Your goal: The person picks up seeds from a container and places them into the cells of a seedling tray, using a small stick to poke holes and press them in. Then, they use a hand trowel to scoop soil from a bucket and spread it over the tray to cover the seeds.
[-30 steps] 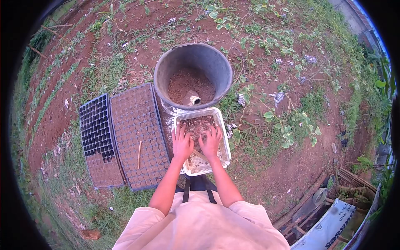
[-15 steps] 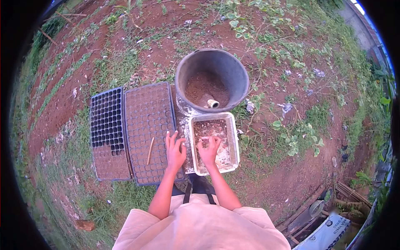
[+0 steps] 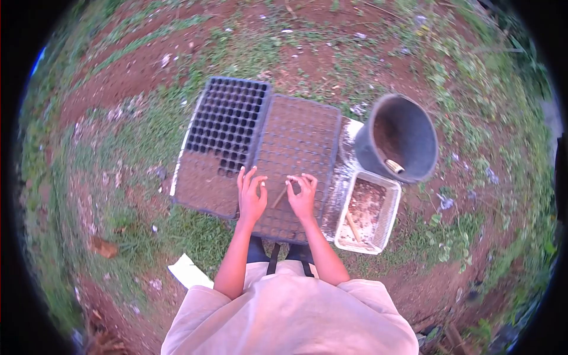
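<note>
My left hand (image 3: 252,202) hovers over the left edge of the soil-filled seedling tray (image 3: 302,127), its fingers apart and holding nothing I can see. Over the middle of the same tray is my right hand (image 3: 303,200), thumb and fingertips brought close together; anything pinched there is too small to make out. A thin wooden stick (image 3: 280,197) lies on the soil between my hands. To the right stands a white plastic basket (image 3: 390,222) with dark crumbly material and another stick (image 3: 353,227) inside.
Left of my hands is a second seedling tray (image 3: 228,112), its upper cells bare black and its lower cells soil-filled. A dark bucket (image 3: 421,139) holding soil and a pale-ended cylindrical object (image 3: 394,166) stands behind the basket. White paper (image 3: 189,272) lies on the grass.
My view has swung left, so trays, bucket and basket appear further right. My right hand has moved from the basket to over the soil-filled tray. My left hand remains spread.
</note>
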The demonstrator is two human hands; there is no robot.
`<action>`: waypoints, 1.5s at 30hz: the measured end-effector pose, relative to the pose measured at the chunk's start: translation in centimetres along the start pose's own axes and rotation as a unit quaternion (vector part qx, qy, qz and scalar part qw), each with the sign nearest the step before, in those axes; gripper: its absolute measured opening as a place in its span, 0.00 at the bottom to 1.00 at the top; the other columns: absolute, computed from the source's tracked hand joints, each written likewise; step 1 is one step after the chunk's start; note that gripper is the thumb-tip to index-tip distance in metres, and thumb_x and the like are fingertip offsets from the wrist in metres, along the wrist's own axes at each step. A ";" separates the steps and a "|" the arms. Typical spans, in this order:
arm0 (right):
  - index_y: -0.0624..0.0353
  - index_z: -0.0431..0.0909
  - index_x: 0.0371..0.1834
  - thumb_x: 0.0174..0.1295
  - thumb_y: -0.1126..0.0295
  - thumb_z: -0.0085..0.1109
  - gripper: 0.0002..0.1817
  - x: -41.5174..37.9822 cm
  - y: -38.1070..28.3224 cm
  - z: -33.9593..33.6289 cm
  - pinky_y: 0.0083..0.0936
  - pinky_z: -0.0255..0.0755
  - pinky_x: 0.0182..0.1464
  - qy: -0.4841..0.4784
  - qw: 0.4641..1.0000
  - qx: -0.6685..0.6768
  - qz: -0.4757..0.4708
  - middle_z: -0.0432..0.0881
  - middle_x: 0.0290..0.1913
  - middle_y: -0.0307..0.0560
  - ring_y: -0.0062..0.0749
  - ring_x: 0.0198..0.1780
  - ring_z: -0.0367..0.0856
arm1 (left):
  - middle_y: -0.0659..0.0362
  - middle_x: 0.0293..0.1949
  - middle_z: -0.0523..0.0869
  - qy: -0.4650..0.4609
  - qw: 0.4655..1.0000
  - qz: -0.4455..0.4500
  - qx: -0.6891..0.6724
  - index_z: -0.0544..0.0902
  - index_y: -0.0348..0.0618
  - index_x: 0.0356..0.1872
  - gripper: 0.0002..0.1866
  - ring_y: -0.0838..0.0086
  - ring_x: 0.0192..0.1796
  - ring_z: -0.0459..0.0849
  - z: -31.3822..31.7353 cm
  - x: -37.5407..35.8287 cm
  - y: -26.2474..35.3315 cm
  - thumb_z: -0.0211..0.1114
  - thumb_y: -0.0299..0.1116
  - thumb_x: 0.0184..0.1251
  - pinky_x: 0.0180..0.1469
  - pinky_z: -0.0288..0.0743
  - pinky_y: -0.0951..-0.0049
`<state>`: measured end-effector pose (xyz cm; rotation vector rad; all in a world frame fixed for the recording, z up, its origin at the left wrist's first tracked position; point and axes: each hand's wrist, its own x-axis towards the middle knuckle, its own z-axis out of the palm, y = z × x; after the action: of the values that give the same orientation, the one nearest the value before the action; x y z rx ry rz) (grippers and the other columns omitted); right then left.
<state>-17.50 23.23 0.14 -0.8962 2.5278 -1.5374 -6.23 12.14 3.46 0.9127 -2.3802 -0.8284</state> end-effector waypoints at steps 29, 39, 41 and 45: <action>0.54 0.87 0.39 0.54 0.75 0.67 0.09 1.5 -9.1 20.6 0.33 0.68 0.58 -0.027 0.997 -0.068 -0.019 0.85 0.38 0.42 0.42 0.51 0.73 | 0.55 0.71 0.63 -0.188 0.969 0.100 0.129 0.75 0.44 0.62 0.26 0.46 0.76 0.48 -11.0 4.3 -18.5 0.57 0.26 0.59 0.75 0.42 0.41; 0.55 0.87 0.38 0.55 0.75 0.66 0.08 1.8 -10.3 20.8 0.35 0.70 0.55 -0.054 0.986 -0.135 -0.076 0.83 0.36 0.41 0.42 0.51 0.73 | 0.54 0.71 0.64 -0.186 0.965 0.101 0.156 0.74 0.45 0.64 0.29 0.46 0.76 0.50 -11.1 4.5 -19.0 0.61 0.27 0.56 0.75 0.43 0.41; 0.56 0.86 0.39 0.54 0.75 0.66 0.08 1.6 -10.4 20.7 0.35 0.70 0.55 -0.057 0.984 -0.149 -0.082 0.82 0.37 0.42 0.43 0.52 0.73 | 0.54 0.71 0.63 -0.194 0.963 0.093 0.164 0.73 0.46 0.65 0.30 0.46 0.76 0.49 -11.3 4.5 -19.0 0.61 0.28 0.56 0.75 0.43 0.40; 0.56 0.84 0.44 0.53 0.77 0.64 0.14 1.8 -11.1 20.1 0.35 0.70 0.55 -0.056 0.985 -0.146 -0.072 0.81 0.39 0.43 0.43 0.51 0.73 | 0.54 0.72 0.61 -0.207 0.957 0.088 0.182 0.72 0.47 0.65 0.30 0.45 0.76 0.48 -11.4 4.7 -18.7 0.61 0.28 0.57 0.75 0.43 0.40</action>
<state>-7.38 2.54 -0.39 -1.1856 2.7007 -1.1225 5.54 -6.58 -0.11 0.6894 -3.0013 -0.5604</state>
